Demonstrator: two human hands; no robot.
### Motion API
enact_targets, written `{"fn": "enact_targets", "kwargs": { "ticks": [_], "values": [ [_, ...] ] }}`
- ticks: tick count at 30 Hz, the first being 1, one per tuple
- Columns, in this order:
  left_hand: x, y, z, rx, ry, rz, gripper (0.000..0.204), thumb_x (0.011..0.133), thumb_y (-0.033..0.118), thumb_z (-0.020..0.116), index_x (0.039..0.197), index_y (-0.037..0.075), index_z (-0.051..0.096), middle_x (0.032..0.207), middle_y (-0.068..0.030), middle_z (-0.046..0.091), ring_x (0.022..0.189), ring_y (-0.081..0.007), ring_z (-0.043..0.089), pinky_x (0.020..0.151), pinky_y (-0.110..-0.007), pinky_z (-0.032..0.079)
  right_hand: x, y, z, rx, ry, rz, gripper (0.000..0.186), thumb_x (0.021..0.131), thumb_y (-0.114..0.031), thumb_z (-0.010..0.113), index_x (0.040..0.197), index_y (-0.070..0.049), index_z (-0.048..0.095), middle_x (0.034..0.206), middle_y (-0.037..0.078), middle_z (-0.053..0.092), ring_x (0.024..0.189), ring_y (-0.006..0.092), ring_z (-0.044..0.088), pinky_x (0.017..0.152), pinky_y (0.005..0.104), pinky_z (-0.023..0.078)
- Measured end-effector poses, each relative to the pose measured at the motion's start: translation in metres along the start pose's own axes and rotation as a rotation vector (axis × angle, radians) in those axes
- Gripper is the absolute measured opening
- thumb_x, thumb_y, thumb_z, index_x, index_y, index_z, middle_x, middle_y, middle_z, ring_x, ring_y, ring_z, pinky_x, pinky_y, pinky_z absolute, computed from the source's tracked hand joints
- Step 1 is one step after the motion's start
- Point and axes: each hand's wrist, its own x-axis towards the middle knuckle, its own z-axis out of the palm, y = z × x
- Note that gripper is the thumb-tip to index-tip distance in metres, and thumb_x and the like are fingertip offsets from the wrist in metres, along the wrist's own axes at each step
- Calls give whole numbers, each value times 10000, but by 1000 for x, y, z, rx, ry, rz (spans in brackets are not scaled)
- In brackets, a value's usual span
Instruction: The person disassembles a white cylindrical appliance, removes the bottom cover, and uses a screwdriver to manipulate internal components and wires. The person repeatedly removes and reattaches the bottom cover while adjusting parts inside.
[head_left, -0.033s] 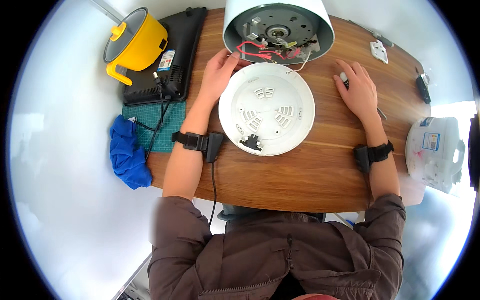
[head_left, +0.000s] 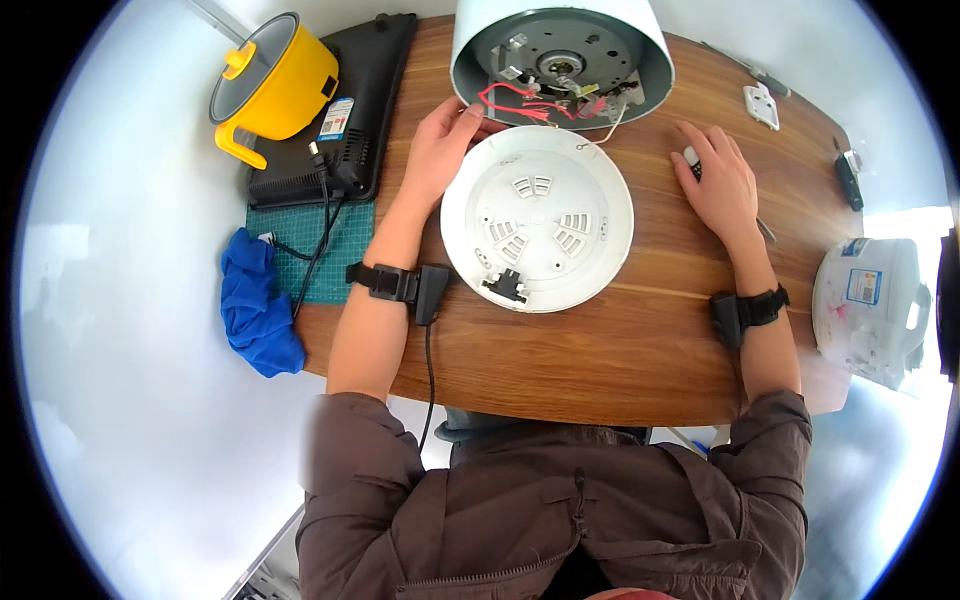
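A white round base plate (head_left: 590,270) with vent slots and a black fitting lies in front of me, inner side up. Behind it, a white cylindrical appliance body (head_left: 467,75) lies on its side, its open end toward me with metal parts inside. Red wires (head_left: 510,90) hang at its lower rim. My left hand (head_left: 440,150) is closed at the gap between plate and body; its fingers curl under, and what they hold is hidden. My right hand (head_left: 722,190) lies open on the table over a slim tool with a white and black end (head_left: 691,158).
On the left, a yellow pot (head_left: 285,90) sits on a black flat device (head_left: 370,120), beside a green cutting mat (head_left: 350,250) and blue cloth (head_left: 258,310). A white socket piece (head_left: 761,106), a screwdriver (head_left: 770,83), a black-handled tool (head_left: 848,182) and a white container (head_left: 865,325) are on the right.
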Motion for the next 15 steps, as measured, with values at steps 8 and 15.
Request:
{"fn": "enact_targets", "kwargs": {
  "ticks": [8, 15],
  "values": [
    [-1, -2, -6, 5, -31, 29, 376, 1089, 254, 521, 1311, -39, 600, 1038, -150, 749, 883, -159, 716, 795, -290, 569, 3, 1, 1, -3, 7, -2, 401, 940, -257, 700, 1308, -110, 645, 1067, 96, 636, 1040, 298, 638, 863, 415, 541],
    [2, -8, -9, -14, -41, 49, 371, 1091, 249, 511, 1290, -52, 602, 1067, -161, 746, 939, -174, 718, 830, -298, 568, 5, 0, 0, 3, 13, -7, 404, 939, -270, 703, 1309, -120, 645, 1093, 94, 643, 1054, 301, 639, 868, 418, 543]
  ]
}}
